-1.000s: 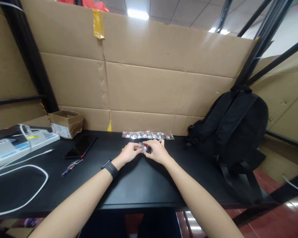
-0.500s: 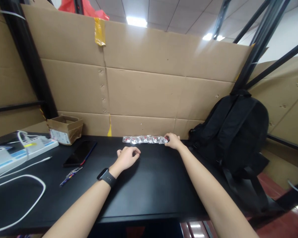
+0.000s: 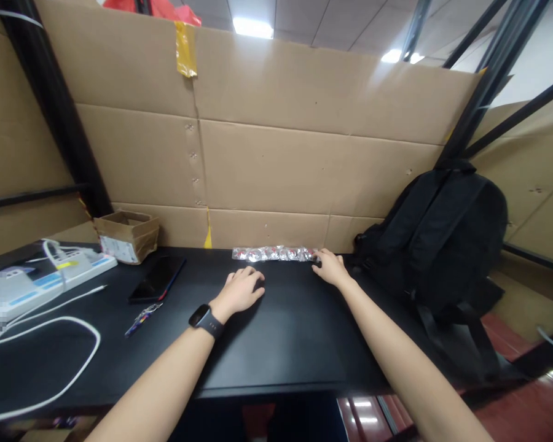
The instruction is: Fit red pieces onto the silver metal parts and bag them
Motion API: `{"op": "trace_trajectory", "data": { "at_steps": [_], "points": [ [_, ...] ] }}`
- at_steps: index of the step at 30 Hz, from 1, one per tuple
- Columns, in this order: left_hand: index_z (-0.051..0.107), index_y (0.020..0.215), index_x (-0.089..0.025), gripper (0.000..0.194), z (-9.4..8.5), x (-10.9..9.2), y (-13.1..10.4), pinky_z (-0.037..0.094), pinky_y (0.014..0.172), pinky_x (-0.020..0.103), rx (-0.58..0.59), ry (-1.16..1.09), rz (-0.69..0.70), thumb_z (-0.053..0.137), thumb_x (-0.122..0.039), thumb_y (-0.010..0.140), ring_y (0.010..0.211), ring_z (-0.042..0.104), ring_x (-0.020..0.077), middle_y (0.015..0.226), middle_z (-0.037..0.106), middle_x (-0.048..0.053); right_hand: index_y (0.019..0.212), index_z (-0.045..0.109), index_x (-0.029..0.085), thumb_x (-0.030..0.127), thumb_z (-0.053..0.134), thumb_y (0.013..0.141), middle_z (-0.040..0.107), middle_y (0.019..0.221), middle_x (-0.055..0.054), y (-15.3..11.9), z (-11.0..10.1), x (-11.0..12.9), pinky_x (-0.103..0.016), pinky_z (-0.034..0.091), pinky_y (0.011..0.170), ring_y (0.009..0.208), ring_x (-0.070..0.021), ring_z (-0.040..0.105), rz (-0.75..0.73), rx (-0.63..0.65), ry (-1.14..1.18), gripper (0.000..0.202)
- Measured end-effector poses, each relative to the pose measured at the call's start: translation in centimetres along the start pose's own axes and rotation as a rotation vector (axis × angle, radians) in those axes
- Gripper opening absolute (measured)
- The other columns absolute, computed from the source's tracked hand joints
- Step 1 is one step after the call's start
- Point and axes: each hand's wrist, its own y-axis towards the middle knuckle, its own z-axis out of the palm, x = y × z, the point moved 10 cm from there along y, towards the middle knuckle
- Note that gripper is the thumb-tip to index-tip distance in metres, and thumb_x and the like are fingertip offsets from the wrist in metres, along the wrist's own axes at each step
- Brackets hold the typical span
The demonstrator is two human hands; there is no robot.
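A row of small shiny clear packets with red and white contents lies along the back of the black table, close to the cardboard wall. Whether the packets are joined cannot be made out. At the row's right end is my right hand, its fingertips touching or nearly touching the last packet, with thumb and fingers apart. In front of the row's left part, my left hand is low over the table, palm down with fingers spread, apart from the packets. A dark smartwatch is on my left wrist.
A black backpack leans at the right. To the left are a small open cardboard box, a dark phone, a keychain, a white power strip and a looped white cable. Cardboard walls the back.
My left hand has opened out from a curled pose and shifted slightly. My right hand's thumb and fingers have loosened at the row's right end. The view has shifted a little.
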Motion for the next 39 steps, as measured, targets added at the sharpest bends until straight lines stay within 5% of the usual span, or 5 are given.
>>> {"op": "trace_trajectory", "data": {
  "at_steps": [5, 8, 21, 30, 39],
  "points": [
    [0.041, 0.15, -0.029, 0.062, 1.7, 2.8, -0.1, 0.025, 0.115, 0.056, 0.096, 0.039, -0.135, 0.033, -0.06, 0.096, 0.149, 0.024, 0.0361, 0.163, 0.028, 0.011, 0.149, 0.041, 0.025, 0.065, 0.039, 0.095, 0.033, 0.159, -0.011, -4.8, 3.1, 4.0, -0.049, 0.028, 0.11, 0.143, -0.0339, 0.032, -0.081, 0.221, 0.082, 0.067],
    [0.035, 0.154, -0.032, 0.067, 2.5, 3.8, -0.3, 0.019, 0.117, 0.06, 0.145, 0.041, -0.202, 0.025, -0.065, 0.096, 0.152, 0.016, 0.0369, 0.166, 0.021, 0.008, 0.155, 0.031, 0.026, 0.071, 0.024, 0.096, 0.022, 0.165, -0.008, -6.6, 4.3, 5.2, -0.051, 0.018, 0.117, 0.151, -0.0338, 0.016, -0.058, 0.283, 0.099, 0.075],
    [0.036, 0.152, -0.036, 0.067, 2.5, 4.2, -0.2, 0.019, 0.115, 0.065, 0.134, 0.058, -0.197, 0.024, -0.068, 0.094, 0.151, 0.019, 0.0364, 0.165, 0.025, 0.006, 0.156, 0.029, 0.027, 0.07, 0.024, 0.096, 0.019, 0.166, -0.007, -6.7, 4.7, 5.0, -0.05, 0.012, 0.119, 0.153, -0.0314, 0.011, -0.047, 0.288, 0.117, 0.074],
    [0.033, 0.154, -0.037, 0.069, 2.5, 4.5, -0.4, 0.02, 0.111, 0.071, 0.165, 0.007, -0.202, 0.023, -0.068, 0.094, 0.151, 0.019, 0.0392, 0.166, 0.021, 0.004, 0.154, 0.033, 0.028, 0.065, 0.022, 0.099, 0.016, 0.166, -0.008, -8.1, 2.5, 5.6, -0.054, 0.01, 0.118, 0.153, -0.0332, 0.01, 0.018, 0.218, 0.071, 0.068],
    [0.047, 0.147, -0.034, 0.062, -1.5, 5.6, -8.0, 0.031, 0.115, 0.055, 0.206, 0.044, -0.093, 0.039, -0.061, 0.092, 0.147, 0.034, 0.0304, 0.159, 0.039, 0.007, 0.153, 0.036, 0.027, 0.071, 0.027, 0.096, 0.02, 0.165, -0.008, -15.9, 0.2, 1.6, -0.046, 0.019, 0.12, 0.152, -0.0312, 0.015, -0.02, 0.275, 0.149, 0.073]
  ]
}}
